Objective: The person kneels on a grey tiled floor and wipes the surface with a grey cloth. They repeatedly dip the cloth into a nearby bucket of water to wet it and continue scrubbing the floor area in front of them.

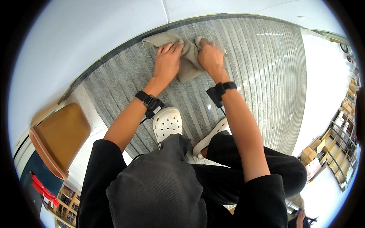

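A grey-beige cloth (189,71) lies crumpled on the ribbed grey floor, close to the base of the white wall. My left hand (167,60) is closed on its left part, fingers curled into the fabric. On the right, my right hand (211,57) grips a bunched end of the same cloth, with a fold rising beside the thumb. Between the hands the fabric is twisted, and a flat corner hangs toward me. Each wrist wears a black strap with a small black box, the left one (151,103) and the right one (219,93).
My white clogs (167,123) stand on the ribbed floor (262,83) below my hands. A brown chair (62,138) is at the left. The white wall (110,26) curves along the far side. Shelving with boxes (334,140) stands at the far right.
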Tool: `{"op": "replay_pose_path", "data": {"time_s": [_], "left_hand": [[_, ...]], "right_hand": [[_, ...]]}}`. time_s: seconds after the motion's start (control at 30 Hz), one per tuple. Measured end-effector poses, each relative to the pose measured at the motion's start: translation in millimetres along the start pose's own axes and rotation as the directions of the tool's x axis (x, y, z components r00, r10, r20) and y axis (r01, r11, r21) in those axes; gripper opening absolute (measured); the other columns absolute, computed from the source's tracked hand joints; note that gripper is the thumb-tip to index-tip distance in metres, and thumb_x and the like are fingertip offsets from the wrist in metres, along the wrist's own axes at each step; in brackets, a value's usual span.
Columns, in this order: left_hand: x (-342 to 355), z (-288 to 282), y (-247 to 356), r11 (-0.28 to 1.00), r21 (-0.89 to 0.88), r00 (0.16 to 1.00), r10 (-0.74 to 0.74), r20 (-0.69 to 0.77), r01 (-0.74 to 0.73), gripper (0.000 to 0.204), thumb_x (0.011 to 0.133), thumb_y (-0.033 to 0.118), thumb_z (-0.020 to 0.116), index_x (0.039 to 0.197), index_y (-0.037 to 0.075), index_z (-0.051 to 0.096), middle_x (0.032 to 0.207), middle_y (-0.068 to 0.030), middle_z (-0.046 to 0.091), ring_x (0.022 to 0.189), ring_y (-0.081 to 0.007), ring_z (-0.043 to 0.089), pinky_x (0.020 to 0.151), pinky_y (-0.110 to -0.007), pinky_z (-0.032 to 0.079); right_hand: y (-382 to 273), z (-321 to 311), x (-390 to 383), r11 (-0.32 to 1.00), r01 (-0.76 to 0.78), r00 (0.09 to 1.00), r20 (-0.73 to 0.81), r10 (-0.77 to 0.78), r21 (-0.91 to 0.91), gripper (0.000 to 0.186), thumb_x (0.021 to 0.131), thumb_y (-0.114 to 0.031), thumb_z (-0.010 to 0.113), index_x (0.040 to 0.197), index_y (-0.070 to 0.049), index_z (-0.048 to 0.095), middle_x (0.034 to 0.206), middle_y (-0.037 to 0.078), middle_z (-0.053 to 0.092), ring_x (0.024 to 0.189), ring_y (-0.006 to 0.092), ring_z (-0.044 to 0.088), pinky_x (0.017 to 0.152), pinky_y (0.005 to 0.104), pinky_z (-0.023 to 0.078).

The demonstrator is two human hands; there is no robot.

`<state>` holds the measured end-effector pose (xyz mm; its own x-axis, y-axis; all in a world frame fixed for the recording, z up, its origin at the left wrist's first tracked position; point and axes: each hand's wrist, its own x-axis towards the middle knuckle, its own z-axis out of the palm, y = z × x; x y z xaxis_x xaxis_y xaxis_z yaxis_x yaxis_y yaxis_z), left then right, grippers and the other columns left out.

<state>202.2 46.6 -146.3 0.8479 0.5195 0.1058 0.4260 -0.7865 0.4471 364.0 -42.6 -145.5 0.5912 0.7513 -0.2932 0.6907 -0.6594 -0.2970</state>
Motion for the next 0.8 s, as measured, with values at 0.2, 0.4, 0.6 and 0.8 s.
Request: {"op": "replay_pose_path", "data": {"time_s": [0.2, 0.4, 0.6, 0.8], "left_hand": [[-13, -2, 15, 0.994, -0.094, 0.998, 0.057, 0.010, -0.056, 0.041, 0.081, 0.000, 0.060, 0.123, 0.002, 0.061, 0.129, -0.0139, 0.063, 0.124, -0.0298, 0.052, 0.106, -0.045, 0.037], [-38, -3, 32, 0.988, -0.152, 0.996, 0.052, 0.070, -0.041, 0.043, 0.082, 0.003, 0.061, 0.125, 0.004, 0.060, 0.129, -0.0129, 0.062, 0.123, -0.0298, 0.052, 0.105, -0.045, 0.037], [-38, 3, 45, 0.991, -0.136, 0.993, 0.012, 0.118, 0.004, 0.046, 0.089, 0.010, 0.062, 0.135, 0.007, 0.055, 0.142, -0.0110, 0.052, 0.128, -0.0316, 0.047, 0.104, -0.046, 0.038], [12, 32, 58, 0.994, 0.005, 0.993, 0.109, 0.039, -0.109, 0.054, 0.093, 0.013, 0.059, 0.145, 0.008, 0.045, 0.158, -0.0151, 0.029, 0.137, -0.0355, 0.037, 0.109, -0.050, 0.035]], "right_hand": [[12, 3, -41, 0.972, -0.152, 0.985, -0.049, 0.163, 0.180, 0.038, 0.082, -0.015, 0.055, 0.118, -0.007, 0.067, 0.110, 0.025, 0.064, 0.095, 0.0435, 0.066, 0.082, 0.0498, 0.054], [9, -2, -64, 0.719, -0.515, 0.832, 0.071, 0.550, 0.466, 0.040, 0.082, -0.016, 0.053, 0.116, -0.001, 0.068, 0.110, 0.028, 0.066, 0.103, 0.0442, 0.063, 0.088, 0.0482, 0.051], [19, 13, -77, 0.223, -0.478, 0.475, 0.036, 0.879, 0.850, 0.043, 0.088, -0.015, 0.049, 0.126, 0.003, 0.060, 0.120, 0.030, 0.061, 0.108, 0.0439, 0.061, 0.093, 0.0498, 0.047], [36, 12, -71, 0.180, -0.670, 0.380, 0.125, 0.916, 0.720, 0.045, 0.093, -0.016, 0.048, 0.129, 0.010, 0.045, 0.131, 0.028, 0.045, 0.112, 0.0459, 0.057, 0.092, 0.0520, 0.048]]}}
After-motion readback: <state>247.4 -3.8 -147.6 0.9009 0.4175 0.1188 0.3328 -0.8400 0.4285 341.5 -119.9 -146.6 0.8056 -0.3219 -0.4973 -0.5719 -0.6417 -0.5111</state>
